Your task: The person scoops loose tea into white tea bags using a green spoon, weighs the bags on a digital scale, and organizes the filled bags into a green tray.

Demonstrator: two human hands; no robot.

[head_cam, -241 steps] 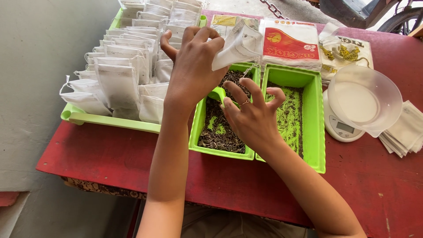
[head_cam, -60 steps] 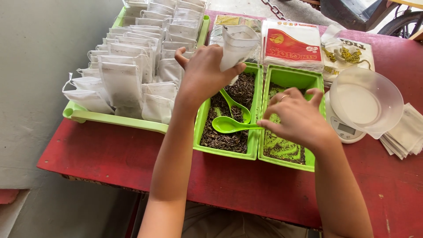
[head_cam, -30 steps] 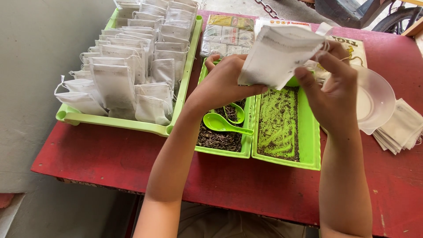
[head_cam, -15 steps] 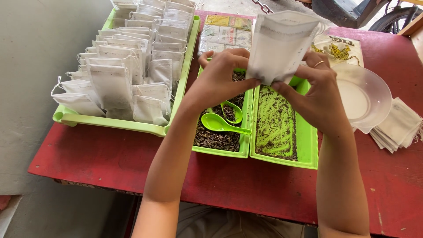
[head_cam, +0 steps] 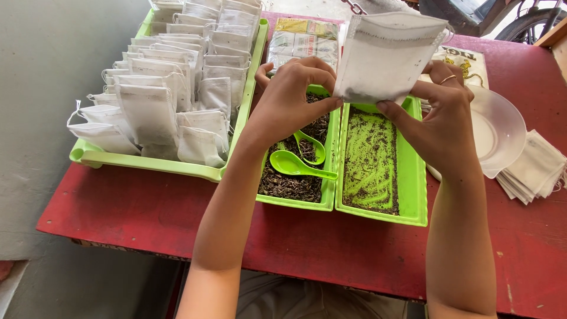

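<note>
white filter pouch [head_cam: 387, 56], a flat fabric bag with a stitched top edge, is held up in the air above the two small green trays, gripped by both hands at its lower corners. left hand [head_cam: 289, 97] has its grip closed on the pouch's lower left corner, thumb and fingers pinching the fabric. right hand [head_cam: 440, 124] pinches the lower right edge the same way, a ring showing on one finger.

below the left hand sits a green tray of dark loose tea [head_cam: 289, 183], with two green plastic spoons [head_cam: 298, 165] lying in it, one across the other. just beside it on the right is a second green tray [head_cam: 413, 177], holding only a thin scatter of tea crumbs. both trays rest on the red bench [head_cam: 118, 207].

to the left stands a large green tray [head_cam: 147, 162] packed with rows of filled white pouches [head_cam: 153, 106] standing upright. behind the small trays lie printed packets [head_cam: 304, 41]. at the right, partly behind the right hand, a clear plastic bowl [head_cam: 502, 133] is tilted, and next to it a stack of empty flat pouches [head_cam: 534, 171] lies near the bench edge.
</note>
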